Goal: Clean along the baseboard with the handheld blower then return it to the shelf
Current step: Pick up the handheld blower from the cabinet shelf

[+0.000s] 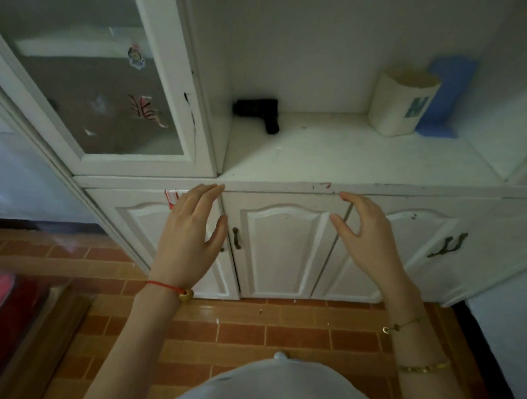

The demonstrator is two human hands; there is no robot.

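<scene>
The handheld blower [256, 112] lies on its side on the open shelf [351, 155] of the white cabinet, at the back left corner, close to the rear wall. Neither hand touches it. The left hand [189, 235] and the right hand [366, 236] are both raised in front of the cabinet doors, below the shelf edge, well apart from the blower. Fingers on both hands are spread and loosely curved, holding nothing.

Status, as a judgement: the frame does not settle whether the cleaning pass is still to begin or the blower is already back in place. The floor line under the cabinet shows no clear sign either way.

Blower: black, compact, pistol-shaped, with a short barrel and a stubby grip pointing toward the front. A cream container [400, 103] and a blue item [447, 96] stand at the shelf's right, well clear.
</scene>
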